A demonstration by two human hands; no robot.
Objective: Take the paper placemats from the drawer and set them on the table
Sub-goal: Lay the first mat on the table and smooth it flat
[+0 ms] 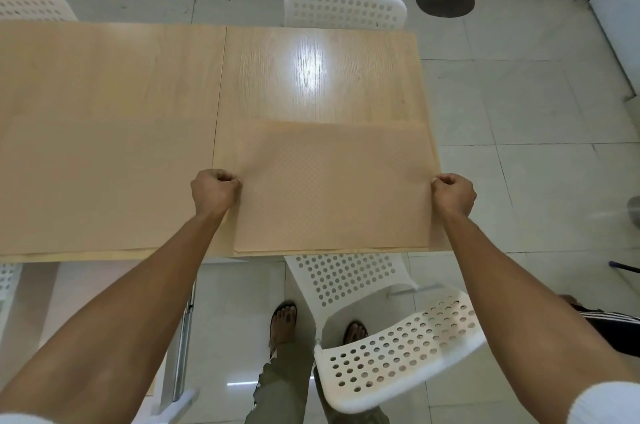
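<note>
A tan paper placemat (332,188) with a fine checked texture lies flat on the near right part of the light wooden table (277,77). My left hand (213,193) pinches its left edge and my right hand (453,193) pinches its right edge, both fists closed. A second, similar placemat (104,188) lies flat on the near left part of the table. No drawer is in view.
A white perforated chair (391,344) stands directly below me, partly under the table's near edge. Two more white chairs (346,7) stand beyond the far edge. Tiled floor lies to the right, with a round drain cover (445,0).
</note>
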